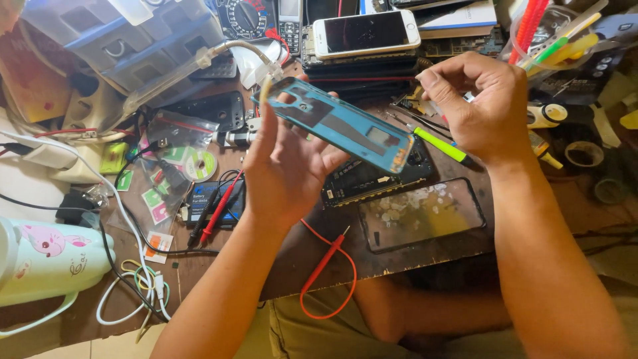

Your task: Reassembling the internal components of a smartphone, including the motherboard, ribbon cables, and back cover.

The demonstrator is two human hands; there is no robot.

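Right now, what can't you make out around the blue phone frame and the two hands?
- Head view: the underside of the blue frame faces away; the left hand hides its near edge.
- The right hand curls closed, so whether its fingertips pinch anything small cannot be told.
- The green tool runs under the right hand; its far end is hidden.
- The open phone on the desk lies partly behind the frame.

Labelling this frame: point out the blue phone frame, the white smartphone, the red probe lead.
blue phone frame (345,124), head view, middle of its panel
white smartphone (366,32), head view, dark screen
red probe lead (323,267), head view, cable loop
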